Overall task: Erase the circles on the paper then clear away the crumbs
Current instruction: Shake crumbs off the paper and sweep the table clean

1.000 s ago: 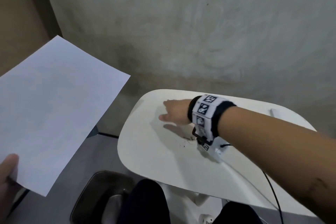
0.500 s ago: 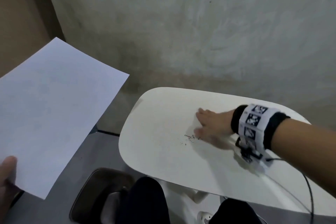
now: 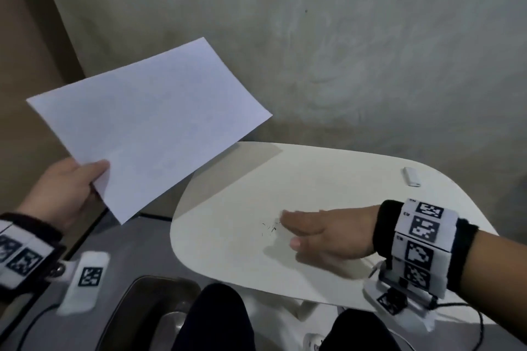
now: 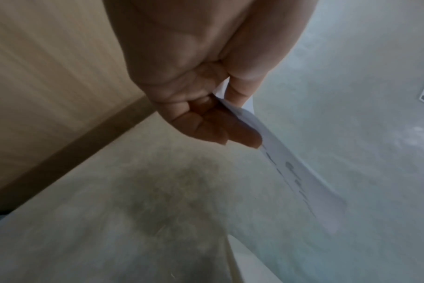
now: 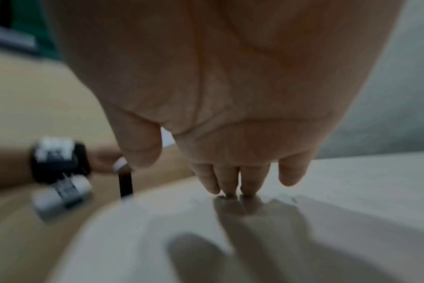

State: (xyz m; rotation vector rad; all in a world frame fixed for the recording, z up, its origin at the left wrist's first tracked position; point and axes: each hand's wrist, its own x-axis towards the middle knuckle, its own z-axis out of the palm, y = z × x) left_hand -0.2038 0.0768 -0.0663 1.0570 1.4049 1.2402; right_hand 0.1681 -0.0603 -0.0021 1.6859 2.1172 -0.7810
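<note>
My left hand (image 3: 74, 188) pinches the corner of a white paper sheet (image 3: 151, 125) and holds it in the air, left of the white table (image 3: 328, 179). In the left wrist view the thumb and fingers (image 4: 230, 130) clamp the paper's edge (image 4: 303, 183). A small cluster of dark eraser crumbs (image 3: 269, 228) lies on the table. My right hand (image 3: 319, 232) lies flat with straight fingers, its fingertips (image 5: 230, 187) touching the tabletop just right of the crumbs. A white eraser (image 3: 412, 176) rests near the table's far right edge.
A grey concrete wall stands behind the table. Below the table's near edge are my dark-clothed knees (image 3: 216, 319) and a dark chair seat (image 3: 148, 310). A cable (image 3: 482, 330) runs from the right wrist camera.
My right hand swept rightward across the table, then came back left to the crumbs. My left hand raised the paper and brought it toward the table's left edge.
</note>
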